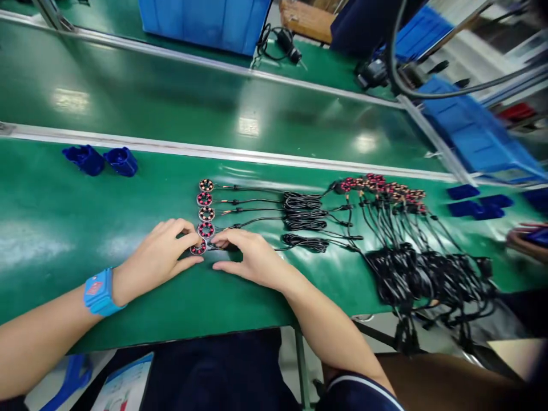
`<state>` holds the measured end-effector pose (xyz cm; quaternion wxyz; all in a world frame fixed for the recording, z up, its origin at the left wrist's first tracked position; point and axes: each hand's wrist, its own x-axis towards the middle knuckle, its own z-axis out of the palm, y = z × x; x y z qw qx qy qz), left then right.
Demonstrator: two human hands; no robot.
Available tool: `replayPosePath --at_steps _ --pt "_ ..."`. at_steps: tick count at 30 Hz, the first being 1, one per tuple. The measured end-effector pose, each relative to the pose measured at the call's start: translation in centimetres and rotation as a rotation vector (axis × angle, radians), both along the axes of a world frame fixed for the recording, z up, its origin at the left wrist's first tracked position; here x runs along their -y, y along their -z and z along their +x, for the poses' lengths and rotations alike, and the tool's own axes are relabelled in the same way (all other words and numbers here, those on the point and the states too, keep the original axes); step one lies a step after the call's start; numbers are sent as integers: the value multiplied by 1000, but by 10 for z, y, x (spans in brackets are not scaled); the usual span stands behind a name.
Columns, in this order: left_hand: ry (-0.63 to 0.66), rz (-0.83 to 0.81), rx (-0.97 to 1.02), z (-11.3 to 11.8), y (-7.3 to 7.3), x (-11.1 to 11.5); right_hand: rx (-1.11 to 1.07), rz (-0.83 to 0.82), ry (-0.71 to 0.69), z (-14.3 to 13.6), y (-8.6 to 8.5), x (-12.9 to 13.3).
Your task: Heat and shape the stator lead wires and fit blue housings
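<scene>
Several ring-shaped wire-wound coils, such as the ring coil, lie in a column on the green table, some red and some copper-coloured. My left hand, with a blue wristband, has thumb and fingertips on the nearest red ring coil. Just right of it is my right hand, thumb apart from its curled fingers, close to that coil's lead. Whether those fingertips touch the lead is hidden. Black leads run right from the rings to bundled black cables.
A heap of coils with tangled black cables lies to the right, partly over the table edge. Two blue plastic housings stand at left. More blue parts sit at right, near another person's hand. Behind is a blue bin.
</scene>
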<state>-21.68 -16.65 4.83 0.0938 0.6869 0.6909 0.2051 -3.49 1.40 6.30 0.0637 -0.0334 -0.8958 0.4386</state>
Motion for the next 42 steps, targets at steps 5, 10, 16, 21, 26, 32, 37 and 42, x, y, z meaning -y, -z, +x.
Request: replayPosePath --at_steps 5,10,16,21,26,32,37,42 --pt "12 32 117 2 -1 1 67 -89 41 -1 6 8" --pt "1 213 141 10 -6 4 236 -412 40 0 -6 3" --pt "-11 196 209 16 -9 4 282 -748 22 -2 -2 -1" --pt "-9 189 226 17 -7 7 275 -886 59 -4 -3 3" --pt "12 155 158 19 -8 7 260 -777 78 -1 -9 9" --pt "9 184 144 19 -7 6 247 -710 90 2 -5 6" --pt "20 1 186 10 -8 7 269 -499 -53 13 -12 -9" --pt "13 -42 274 -6 -12 -5 21 -223 139 21 -29 -25"
